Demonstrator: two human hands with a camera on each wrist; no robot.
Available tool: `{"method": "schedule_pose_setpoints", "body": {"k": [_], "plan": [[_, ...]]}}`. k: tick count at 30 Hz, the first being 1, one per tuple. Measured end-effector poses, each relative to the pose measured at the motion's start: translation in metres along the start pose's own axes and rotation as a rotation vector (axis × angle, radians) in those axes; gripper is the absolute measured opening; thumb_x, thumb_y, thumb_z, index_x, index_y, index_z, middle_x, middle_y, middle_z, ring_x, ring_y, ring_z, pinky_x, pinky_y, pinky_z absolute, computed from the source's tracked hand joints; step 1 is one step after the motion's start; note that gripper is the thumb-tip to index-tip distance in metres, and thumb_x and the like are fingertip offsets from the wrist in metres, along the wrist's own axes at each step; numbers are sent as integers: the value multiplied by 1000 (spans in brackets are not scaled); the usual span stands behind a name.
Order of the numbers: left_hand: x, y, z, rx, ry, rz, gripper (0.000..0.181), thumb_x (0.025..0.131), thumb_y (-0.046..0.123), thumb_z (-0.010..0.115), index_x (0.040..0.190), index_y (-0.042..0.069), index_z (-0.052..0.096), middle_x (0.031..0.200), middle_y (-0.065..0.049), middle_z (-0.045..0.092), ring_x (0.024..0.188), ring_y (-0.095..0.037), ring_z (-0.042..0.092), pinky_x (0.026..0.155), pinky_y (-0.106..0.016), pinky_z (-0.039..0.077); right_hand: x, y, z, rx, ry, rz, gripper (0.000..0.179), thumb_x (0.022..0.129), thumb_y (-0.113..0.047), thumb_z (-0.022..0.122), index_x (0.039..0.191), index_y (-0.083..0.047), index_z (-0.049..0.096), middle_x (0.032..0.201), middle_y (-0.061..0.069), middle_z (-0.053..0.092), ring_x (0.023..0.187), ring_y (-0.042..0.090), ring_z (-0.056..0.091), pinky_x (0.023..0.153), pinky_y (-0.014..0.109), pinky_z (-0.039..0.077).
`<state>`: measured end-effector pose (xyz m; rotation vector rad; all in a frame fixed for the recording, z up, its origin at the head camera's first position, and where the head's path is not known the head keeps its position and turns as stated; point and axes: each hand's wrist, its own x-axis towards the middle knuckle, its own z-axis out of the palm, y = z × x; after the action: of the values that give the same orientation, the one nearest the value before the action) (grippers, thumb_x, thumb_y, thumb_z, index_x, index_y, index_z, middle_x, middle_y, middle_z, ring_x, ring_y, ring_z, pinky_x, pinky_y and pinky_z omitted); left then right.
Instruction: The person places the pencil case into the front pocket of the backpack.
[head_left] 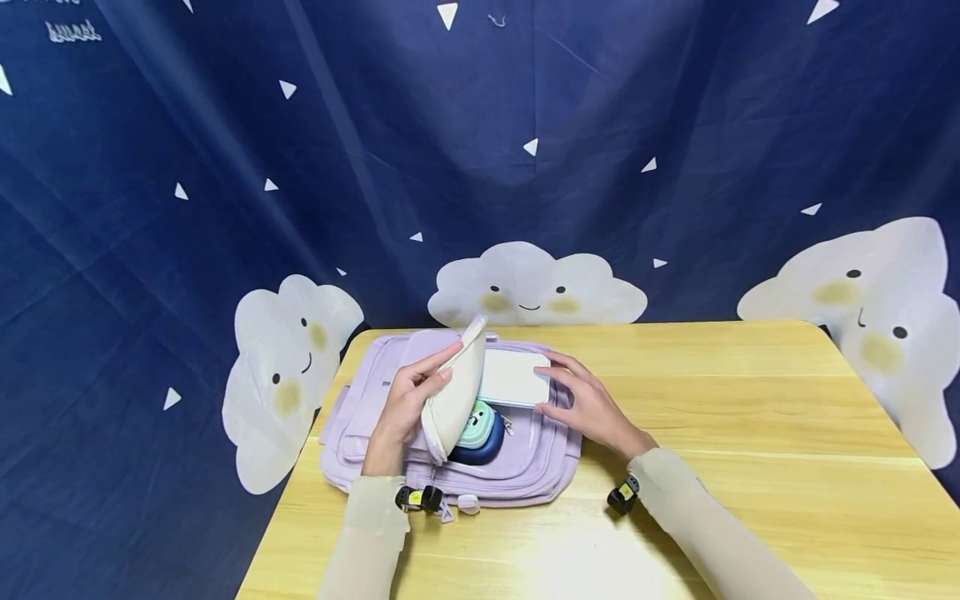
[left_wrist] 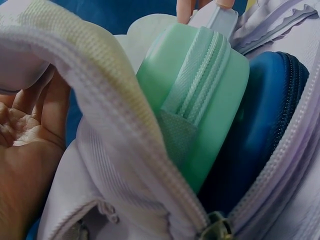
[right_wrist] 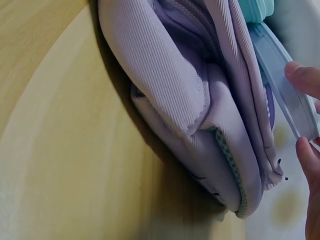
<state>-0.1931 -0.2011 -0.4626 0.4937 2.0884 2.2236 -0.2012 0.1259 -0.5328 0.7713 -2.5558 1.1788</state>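
A lavender backpack (head_left: 551, 479) lies on the table, its front pocket unzipped. My left hand (head_left: 405, 404) grips the pocket's flap (head_left: 459, 392) between thumb and fingers and holds it raised, pale lining showing. In the pocket sit a mint-green zip case (left_wrist: 215, 95) and, beside it, a navy zip case (left_wrist: 260, 115). My right hand (head_left: 588, 408) pinches the right end of a flat white box (head_left: 513, 377), thumb and fingers on opposite edges. In the right wrist view the box (right_wrist: 285, 80) is edge-on at the pocket opening, close to the mint case.
The wooden table (head_left: 735, 400) extends to the right of the backpack. Small charms (head_left: 468, 503) hang at the backpack's near side. Behind the table hangs a dark blue cloth (head_left: 480, 167) with clouds and white triangles.
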Motion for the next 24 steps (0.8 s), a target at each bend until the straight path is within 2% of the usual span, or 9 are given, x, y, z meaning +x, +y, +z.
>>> {"method": "schedule_pose_setpoints", "body": {"k": [8,17,24], "plan": [[1,0,1,0,-3,1,46,105,4,63,150,-7,60,135,7,75,115,-7,65,89,-20,60,6,-3,0,-25,-7,-5,64,91,-34,91,149,-18,68,171,6,46,156,37,45,125,62,41],[4,0,-2,8,-11,3,45,105,4,63,149,-5,61,144,7,72,121,-7,63,91,-20,59,13,-11,1,-22,-39,11,64,92,-34,89,149,-16,67,172,7,45,158,36,42,127,60,39],[10,-2,-2,-17,-48,47,45,105,1,61,148,-10,58,127,7,78,109,-6,67,85,-19,60,18,-14,7,-44,-28,-15,64,91,-32,90,148,-13,68,171,10,45,158,38,42,127,59,38]]}}
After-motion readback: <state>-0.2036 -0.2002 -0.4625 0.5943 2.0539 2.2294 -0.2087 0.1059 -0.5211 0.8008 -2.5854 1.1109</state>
